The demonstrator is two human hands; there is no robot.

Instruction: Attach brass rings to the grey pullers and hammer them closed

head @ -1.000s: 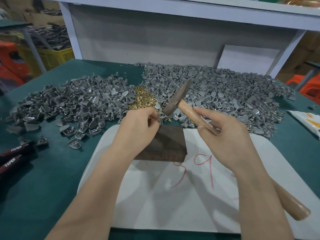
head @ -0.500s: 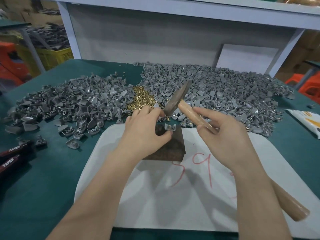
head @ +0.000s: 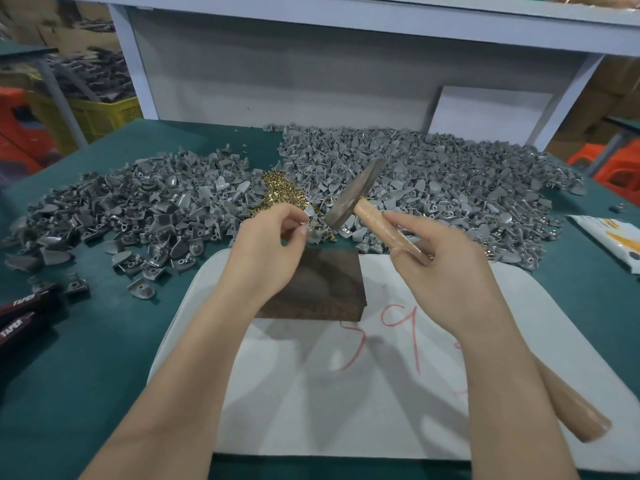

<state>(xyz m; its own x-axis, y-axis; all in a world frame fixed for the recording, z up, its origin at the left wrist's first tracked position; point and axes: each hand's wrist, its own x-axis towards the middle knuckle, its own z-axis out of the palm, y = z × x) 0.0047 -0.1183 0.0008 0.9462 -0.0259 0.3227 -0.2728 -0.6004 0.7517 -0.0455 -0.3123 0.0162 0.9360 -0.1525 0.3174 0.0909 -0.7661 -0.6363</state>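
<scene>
My left hand (head: 268, 249) hovers over the far edge of a dark wooden block (head: 322, 289), pinching a small grey puller (head: 311, 221) between thumb and fingertips. My right hand (head: 446, 268) grips the wooden handle of a hammer (head: 360, 197), whose dark head is raised and tilted just right of the puller. A small heap of brass rings (head: 280, 194) lies between two big piles of grey pullers, one on the left (head: 138, 209) and one on the right (head: 433, 181).
The block stands on a white board (head: 346, 410) marked with red numbers, on a green table (head: 69, 375). Black "TAPER" packages (head: 24, 313) lie at the left edge, a white packet (head: 609, 237) at the right. A grey shelf frame (head: 311, 64) stands behind.
My left hand lifted off the block and moved back toward the piles, now pinching a puller. The hammer stayed raised, almost unmoved.
</scene>
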